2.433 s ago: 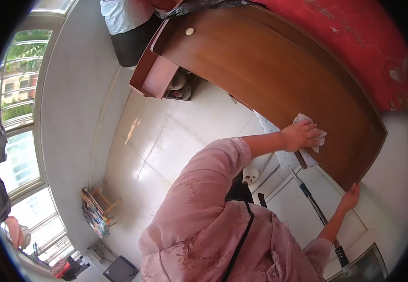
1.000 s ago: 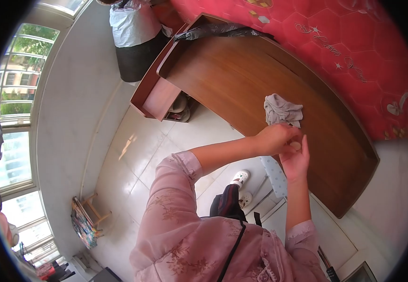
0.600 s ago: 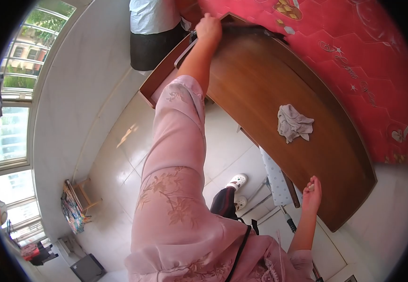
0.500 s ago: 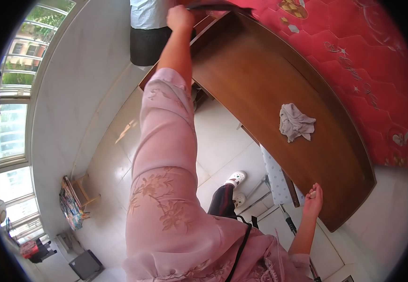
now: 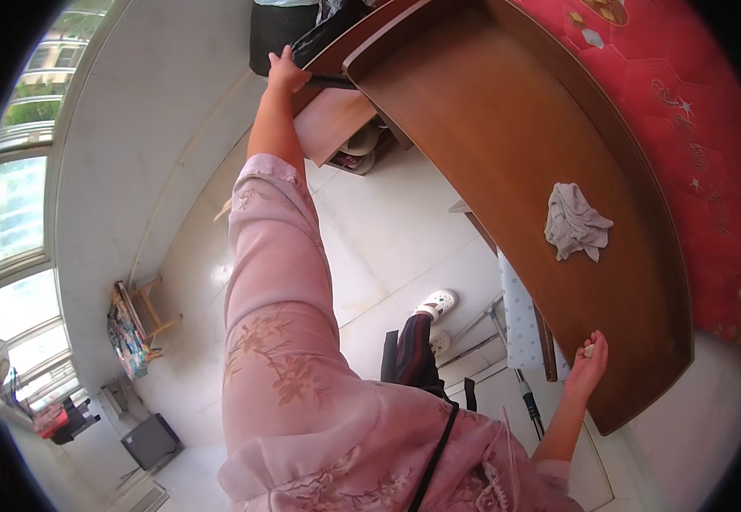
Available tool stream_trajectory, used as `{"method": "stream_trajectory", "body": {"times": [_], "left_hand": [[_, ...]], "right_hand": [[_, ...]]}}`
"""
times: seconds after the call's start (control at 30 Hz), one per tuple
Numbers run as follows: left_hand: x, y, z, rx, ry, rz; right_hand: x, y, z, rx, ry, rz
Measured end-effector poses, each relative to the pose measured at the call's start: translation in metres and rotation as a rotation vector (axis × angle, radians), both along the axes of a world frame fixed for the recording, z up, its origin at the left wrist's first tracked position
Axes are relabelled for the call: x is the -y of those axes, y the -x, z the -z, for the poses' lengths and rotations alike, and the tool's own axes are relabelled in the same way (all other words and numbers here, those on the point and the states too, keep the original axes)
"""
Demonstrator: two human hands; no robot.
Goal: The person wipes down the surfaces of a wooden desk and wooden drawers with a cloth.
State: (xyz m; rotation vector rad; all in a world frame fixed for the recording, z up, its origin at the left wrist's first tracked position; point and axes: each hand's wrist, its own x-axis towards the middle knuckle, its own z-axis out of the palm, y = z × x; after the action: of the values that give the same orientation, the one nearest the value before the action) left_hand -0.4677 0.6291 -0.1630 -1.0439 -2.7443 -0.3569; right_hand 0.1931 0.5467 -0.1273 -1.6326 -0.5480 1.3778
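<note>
My left hand [image 5: 287, 73] reaches to the upper left, its fingers apart, beside a black plastic bag [image 5: 323, 36] at the end of the brown wooden desk. Whether it still touches the bag is unclear. At the lower right, my right hand [image 5: 587, 370] is palm up near the desk's front edge, its fingers curled around a small pale round object [image 5: 589, 350]. A crumpled greyish cloth [image 5: 575, 224] lies on the desktop [image 5: 507, 128], apart from both hands.
A red quilted surface [image 5: 686, 111] borders the desk's far side. Below the desk's left end is an open compartment [image 5: 362, 145] with shoes. A dark bin [image 5: 272, 34] stands by the wall. A small wooden stool [image 5: 155, 307] is farther left.
The round object has gone from the desktop into my right hand. My left hand has left the cloth, taken the black bag off the desk's end and moved it left; its fingers have now spread.
</note>
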Motion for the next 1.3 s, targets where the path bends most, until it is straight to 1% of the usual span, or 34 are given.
{"method": "stream_trajectory", "body": {"times": [0.07, 0.1, 0.13, 0.17, 0.2, 0.23, 0.27, 0.3, 0.33, 0.37, 0.4, 0.43, 0.47, 0.53, 0.57, 0.6, 0.67, 0.73, 0.77, 0.83, 0.87, 0.93, 0.97, 1.03, 1.07, 1.13, 1.2, 1.27, 1.3], "left_hand": [[0.009, -0.017, 0.005, 0.031, 0.011, 0.004], [0.006, -0.037, -0.003, 0.057, -0.007, 0.011], [-0.002, -0.064, -0.015, 0.109, -0.231, -0.082], [-0.009, -0.091, -0.021, 0.087, -0.414, 0.096], [-0.012, -0.121, -0.025, 0.071, -0.592, 0.266], [-0.015, -0.165, -0.035, 0.079, -0.58, 0.486], [-0.017, -0.216, -0.041, 0.084, -0.573, 0.706], [-0.012, -0.264, -0.043, 0.323, -0.426, 0.939], [-0.007, -0.308, -0.038, 0.341, -0.346, 1.147], [-0.001, -0.353, -0.032, 0.385, -0.256, 1.355], [0.004, -0.386, -0.025, 0.374, -0.173, 1.46], [0.003, -0.409, -0.012, 0.302, -0.13, 1.518], [-0.001, -0.426, 0.0, 0.226, -0.085, 1.568], [-0.028, -0.44, 0.015, 0.151, -0.118, 1.608], [-0.047, -0.44, 0.023, 0.088, -0.141, 1.644], [-0.065, -0.433, 0.023, 0.072, -0.141, 1.637], [-0.105, -0.412, 0.021, 0.171, -0.066, 1.628], [-0.138, -0.366, 0.028, 0.099, -0.063, 1.405], [-0.152, -0.338, 0.03, 0.05, -0.022, 1.261], [-0.167, -0.271, 0.023, -0.017, 0.013, 1.047], [-0.175, -0.238, 0.023, -0.084, 0.018, 0.947], [-0.193, -0.179, 0.03, 0.02, -0.021, 0.781], [-0.19, -0.182, 0.026, 0.019, -0.021, 0.777], [-0.174, -0.19, 0.01, -0.088, 0.063, 0.68], [-0.161, -0.19, 0.008, -0.09, 0.068, 0.676], [-0.122, -0.185, 0.004, -0.074, -0.001, 0.53], [-0.07, -0.176, 0.0, -0.14, 0.08, 0.449], [-0.015, -0.174, -0.009, -0.161, 0.183, 0.355], [0.005, -0.174, -0.016, -0.015, 0.192, 0.293]], "right_hand": [[0.001, 0.004, -0.001, 0.037, 0.006, 0.006], [0.0, 0.004, -0.003, 0.106, 0.035, 0.013], [-0.001, 0.002, -0.006, 0.175, 0.059, 0.032], [-0.002, -0.002, -0.007, 0.193, 0.062, 0.065], [-0.002, -0.007, -0.008, 0.367, 0.055, -0.075], [0.0, -0.013, -0.012, 0.541, 0.058, -0.211], [0.0, -0.018, -0.016, 0.562, 0.074, -0.179], [0.0, -0.021, -0.021, 0.865, 0.047, -0.323], [0.0, -0.024, -0.026, 1.162, 0.016, -0.477], [0.001, -0.031, -0.028, 1.165, 0.017, -0.459], [-0.001, -0.041, -0.028, 1.14, 0.19, -0.47], [-0.003, -0.051, -0.028, 1.107, 0.361, -0.481], [-0.001, -0.06, -0.027, 1.106, 0.352, -0.468], [0.007, -0.076, -0.017, 1.305, 0.461, -0.714], [0.01, -0.084, -0.011, 1.304, 0.445, -0.708], [0.014, -0.09, -0.003, 1.348, 0.438, -0.706], [0.012, -0.084, -0.003, 1.387, 0.415, -0.717], [0.006, -0.068, -0.021, 1.214, 0.534, -0.649], [0.009, -0.073, -0.017, 1.217, 0.525, -0.655], [0.014, -0.083, -0.005, 1.26, 0.415, -0.669], [0.011, -0.078, -0.009, 1.261, 0.41, -0.67], [0.008, -0.064, -0.023, 1.223, 0.484, -0.657], [0.008, -0.066, -0.022, 1.224, 0.481, -0.66], [0.009, -0.066, -0.02, 1.201, 0.493, -0.64], [0.008, -0.066, -0.02, 1.198, 0.493, -0.646], [0.007, -0.066, -0.022, 1.17, 0.537, -0.625], [0.01, -0.077, -0.008, 1.179, 0.5, -0.629], [0.014, -0.08, -0.006, 1.182, 0.468, -0.639], [0.013, -0.076, -0.009, 1.167, 0.468, -0.62]]}}
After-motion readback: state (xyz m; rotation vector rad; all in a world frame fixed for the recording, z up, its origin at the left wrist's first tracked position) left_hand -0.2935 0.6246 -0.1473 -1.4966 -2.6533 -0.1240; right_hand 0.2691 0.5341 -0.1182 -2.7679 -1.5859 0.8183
